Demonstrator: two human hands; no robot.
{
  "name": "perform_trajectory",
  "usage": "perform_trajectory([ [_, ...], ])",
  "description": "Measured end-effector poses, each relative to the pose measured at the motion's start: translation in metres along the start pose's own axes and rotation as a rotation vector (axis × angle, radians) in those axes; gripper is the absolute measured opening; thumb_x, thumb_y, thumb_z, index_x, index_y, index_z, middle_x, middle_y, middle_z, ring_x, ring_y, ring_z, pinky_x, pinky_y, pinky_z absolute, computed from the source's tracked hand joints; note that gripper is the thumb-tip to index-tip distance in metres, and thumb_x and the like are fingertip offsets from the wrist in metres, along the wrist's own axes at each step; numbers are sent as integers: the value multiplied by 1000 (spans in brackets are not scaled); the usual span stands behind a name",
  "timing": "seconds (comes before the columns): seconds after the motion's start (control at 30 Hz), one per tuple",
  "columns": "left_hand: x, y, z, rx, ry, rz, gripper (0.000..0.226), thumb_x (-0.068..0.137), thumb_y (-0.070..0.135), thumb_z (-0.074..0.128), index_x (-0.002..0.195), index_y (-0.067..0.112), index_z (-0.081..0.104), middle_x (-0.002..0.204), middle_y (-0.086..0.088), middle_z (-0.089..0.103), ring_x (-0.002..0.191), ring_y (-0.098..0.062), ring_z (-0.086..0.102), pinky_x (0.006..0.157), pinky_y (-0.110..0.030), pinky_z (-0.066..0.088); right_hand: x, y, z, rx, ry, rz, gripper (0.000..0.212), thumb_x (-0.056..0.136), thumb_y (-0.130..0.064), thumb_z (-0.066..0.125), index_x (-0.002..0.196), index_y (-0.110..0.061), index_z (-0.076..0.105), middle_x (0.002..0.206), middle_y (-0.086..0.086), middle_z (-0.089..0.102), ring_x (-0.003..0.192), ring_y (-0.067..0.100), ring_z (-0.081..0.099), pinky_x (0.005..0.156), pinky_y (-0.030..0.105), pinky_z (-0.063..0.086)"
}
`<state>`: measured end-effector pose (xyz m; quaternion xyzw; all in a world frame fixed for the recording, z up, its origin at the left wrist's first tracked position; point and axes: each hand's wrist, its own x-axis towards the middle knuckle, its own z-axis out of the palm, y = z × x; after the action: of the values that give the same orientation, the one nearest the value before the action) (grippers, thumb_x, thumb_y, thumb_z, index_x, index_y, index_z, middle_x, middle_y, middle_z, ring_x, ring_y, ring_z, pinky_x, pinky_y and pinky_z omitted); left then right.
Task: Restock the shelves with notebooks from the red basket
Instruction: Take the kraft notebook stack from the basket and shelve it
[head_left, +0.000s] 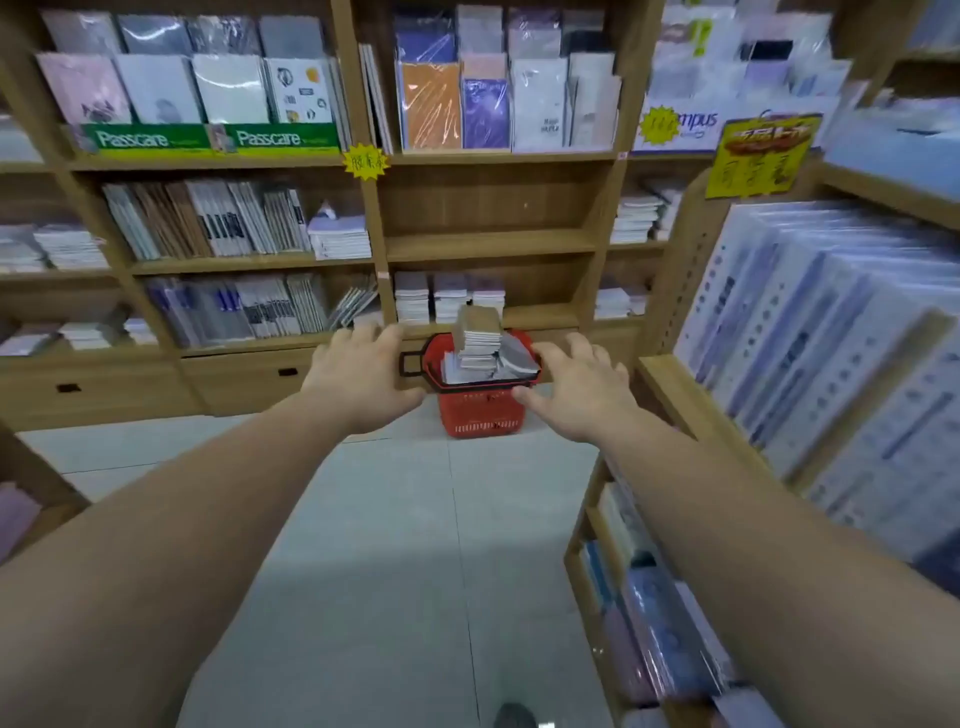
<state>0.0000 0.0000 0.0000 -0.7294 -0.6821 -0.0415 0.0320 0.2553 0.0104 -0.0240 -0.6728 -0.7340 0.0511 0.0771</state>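
Writing is readable in a few places. High above the left hand, a green strip on the shelf edge shows the word "Passcare" twice in white letters. High above the right hand, a white-and-blue card shows "mpus"; its first letters are covered by a yellow star-shaped sticker. Another yellow star tag with handwritten characters hangs above the left hand, and a yellow sign with large characters hangs further right of the right hand; I cannot read either one.

Both hands are stretched forward with the palms down and the fingers spread wide, and they hold nothing. Between them and beyond them stands the red basket, a plastic one with slotted walls and a black handle folded toward the left hand. It stands on the pale smooth floor, against the base of the wooden shelves. In it the notebooks make a leaning pile with a brown cardboard-like cover on top, and some flat grey ones lie on the side of the right hand.

The shelves are of light wood with a visible grain. Above both hands, thin notebooks in shiny plastic wrap stand face out or lie in low stacks. To the right of the right hand, large sheets in glossy film stand in a slanted rack.
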Motion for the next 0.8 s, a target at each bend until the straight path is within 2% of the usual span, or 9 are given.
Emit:
perform_trajectory([
  [0.43, 287, -8, 99, -116, -157, -71, 83, 85, 64, 63, 154, 28, 33, 151, -6, 43, 136, -32, 42, 107, -48, 40, 298, 48, 68, 64, -208, 21, 76, 94, -74, 48, 160, -41, 26, 165, 6, 28, 148, 35, 32, 117, 52, 30],
  [0.63, 433, -38, 167, -244, -261, -73, 88, 83, 66, 64, 156, 30, 30, 150, -6, 43, 135, -33, 43, 105, -49, 45, 436, 58, 114, 104, -263, 124, 73, 95, -72, 49, 159, -39, 31, 163, 5, 31, 145, 34, 36, 114, 49, 34],
  [0.8, 546, -67, 204, -314, -385, -75, 88, 82, 66, 65, 155, 31, 30, 144, -8, 47, 131, -35, 45, 103, -48, 47, 528, 58, 150, 201, -385, 266, 73, 96, -69, 51, 158, -37, 33, 167, 6, 27, 148, 34, 33, 116, 48, 35],
])
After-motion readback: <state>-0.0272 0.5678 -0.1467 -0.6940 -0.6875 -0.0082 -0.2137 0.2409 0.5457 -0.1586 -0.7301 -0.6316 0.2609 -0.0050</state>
